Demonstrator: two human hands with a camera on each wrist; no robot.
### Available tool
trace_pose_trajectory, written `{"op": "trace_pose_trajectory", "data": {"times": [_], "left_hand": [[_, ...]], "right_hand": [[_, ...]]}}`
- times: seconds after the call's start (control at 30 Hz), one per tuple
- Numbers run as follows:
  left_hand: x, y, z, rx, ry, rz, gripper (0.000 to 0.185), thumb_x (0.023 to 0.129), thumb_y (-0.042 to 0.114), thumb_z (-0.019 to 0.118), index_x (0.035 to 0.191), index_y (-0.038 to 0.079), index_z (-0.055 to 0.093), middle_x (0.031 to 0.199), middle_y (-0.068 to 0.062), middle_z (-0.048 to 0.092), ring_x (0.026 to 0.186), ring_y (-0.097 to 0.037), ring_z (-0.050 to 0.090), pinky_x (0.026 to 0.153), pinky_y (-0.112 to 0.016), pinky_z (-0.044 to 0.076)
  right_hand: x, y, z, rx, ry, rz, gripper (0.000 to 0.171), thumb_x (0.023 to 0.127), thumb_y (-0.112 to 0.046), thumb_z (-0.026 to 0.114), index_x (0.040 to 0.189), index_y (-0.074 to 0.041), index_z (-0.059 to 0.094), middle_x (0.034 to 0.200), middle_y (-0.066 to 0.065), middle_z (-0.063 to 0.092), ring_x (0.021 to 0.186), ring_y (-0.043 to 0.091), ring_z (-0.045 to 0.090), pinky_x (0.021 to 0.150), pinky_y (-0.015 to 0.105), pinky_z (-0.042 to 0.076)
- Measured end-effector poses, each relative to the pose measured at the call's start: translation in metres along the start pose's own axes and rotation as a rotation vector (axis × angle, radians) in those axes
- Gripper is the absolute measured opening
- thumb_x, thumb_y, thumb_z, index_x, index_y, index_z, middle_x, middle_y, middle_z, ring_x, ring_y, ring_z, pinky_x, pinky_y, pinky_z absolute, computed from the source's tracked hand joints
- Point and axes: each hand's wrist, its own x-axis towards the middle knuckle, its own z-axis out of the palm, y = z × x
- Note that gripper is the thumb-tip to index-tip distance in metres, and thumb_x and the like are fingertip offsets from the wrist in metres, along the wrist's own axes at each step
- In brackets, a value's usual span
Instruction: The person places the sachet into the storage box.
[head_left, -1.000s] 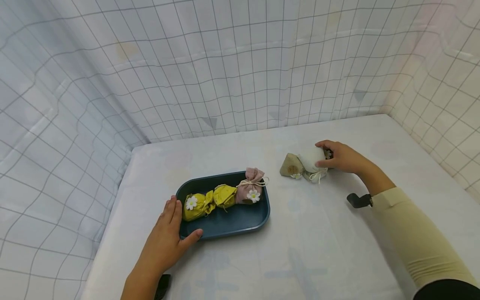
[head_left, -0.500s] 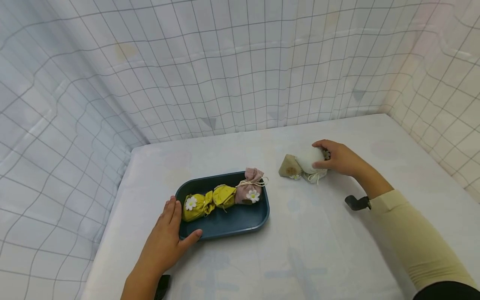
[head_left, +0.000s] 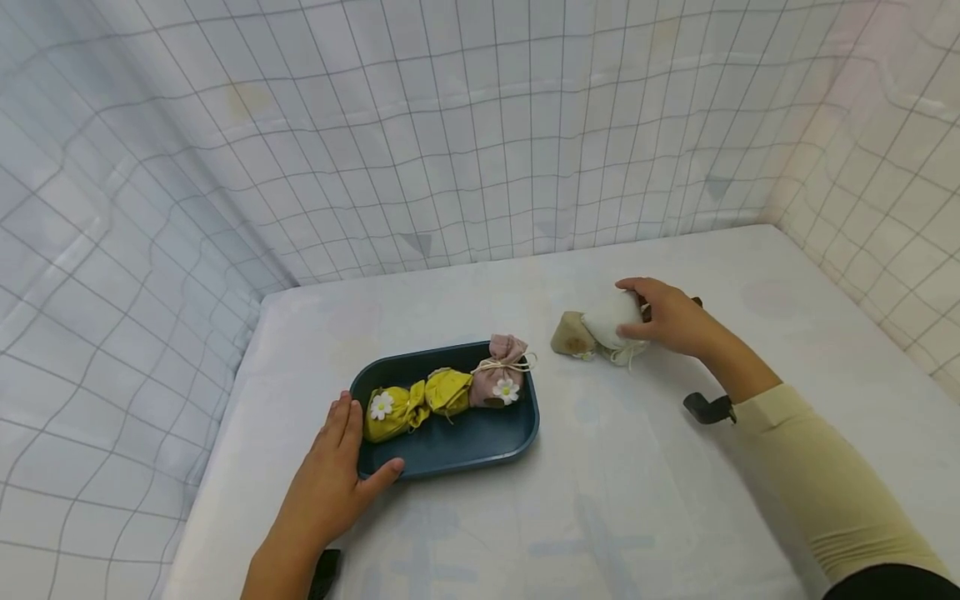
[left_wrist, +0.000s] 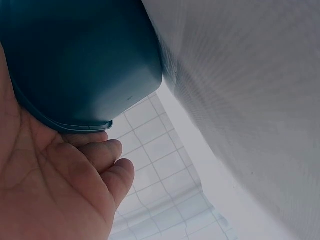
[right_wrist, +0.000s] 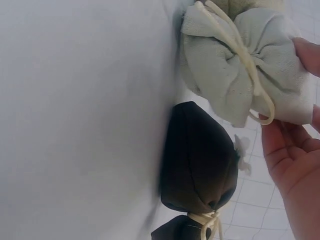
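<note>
My right hand [head_left: 675,321] pinches a small white drawstring pouch [head_left: 606,321] between thumb and fingers, close over the table. A khaki pouch [head_left: 572,335] lies against its left side. Beneath the hand is a dark brown pouch [right_wrist: 200,160] with a cream tie, mostly hidden in the head view. My left hand [head_left: 330,467] lies along the left end of a dark blue tray [head_left: 450,457], fingers straight and thumb at the front rim. Inside the tray, two yellow pouches [head_left: 386,425] and a pink pouch [head_left: 491,383] with a white flower form a row.
A white cloth covers the table [head_left: 615,492]. Grid-patterned white curtains [head_left: 480,150] enclose its back and sides. A black wrist-camera piece [head_left: 708,408] sticks out by the right cuff.
My right hand has shifted slightly left with the white pouch, and the khaki pouch has slid left too. Part of the dark pouch now shows behind the hand. The left hand and tray stay put.
</note>
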Motion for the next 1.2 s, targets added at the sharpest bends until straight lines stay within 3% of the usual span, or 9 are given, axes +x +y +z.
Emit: {"op": "trace_pose_trajectory", "data": {"times": [0.17,0.37,0.6,0.87,1.2], "left_hand": [[0.000,0.000,0.000,0.005,0.001,0.003,0.105,0.091,0.065,0.056,0.154,-0.010,0.017,0.162,-0.026,0.010,0.148,-0.043,0.013,0.111,-0.063,0.025],[0.000,0.000,0.000,0.004,0.002,0.001,0.106,0.091,0.065,0.057,0.154,-0.011,0.018,0.162,-0.027,0.011,0.148,-0.044,0.014,0.111,-0.063,0.025],[0.001,-0.001,0.001,0.000,-0.007,-0.013,0.108,0.090,0.067,0.057,0.154,-0.010,0.017,0.162,-0.025,0.010,0.148,-0.042,0.013,0.111,-0.061,0.025],[0.002,-0.001,0.001,-0.001,-0.009,-0.011,0.108,0.090,0.067,0.057,0.154,-0.009,0.016,0.162,-0.025,0.009,0.148,-0.042,0.012,0.112,-0.062,0.025],[0.002,0.000,0.001,-0.004,-0.013,-0.013,0.107,0.090,0.066,0.058,0.154,-0.010,0.016,0.162,-0.026,0.009,0.148,-0.043,0.013,0.112,-0.062,0.025]], "right_hand": [[0.000,-0.002,0.002,0.012,-0.003,0.019,0.074,0.090,-0.017,0.076,0.150,0.003,0.036,0.146,0.023,0.044,0.115,0.038,0.057,0.091,0.050,0.050],[0.000,-0.002,0.004,0.053,-0.001,0.048,0.065,0.090,-0.018,0.075,0.145,-0.001,0.043,0.137,0.020,0.052,0.113,0.036,0.058,0.086,0.046,0.052],[0.000,0.000,0.005,0.049,-0.001,0.014,0.062,0.091,-0.016,0.074,0.141,0.001,0.044,0.128,0.019,0.054,0.104,0.032,0.053,0.084,0.045,0.048],[-0.002,0.003,0.006,0.042,-0.020,0.075,0.073,0.091,-0.025,0.075,0.149,0.001,0.038,0.128,0.021,0.055,0.111,0.033,0.055,0.087,0.045,0.049],[-0.004,0.010,0.009,0.108,-0.042,0.080,0.064,0.091,-0.027,0.075,0.143,-0.005,0.045,0.130,0.018,0.054,0.114,0.032,0.057,0.089,0.044,0.050]]}}
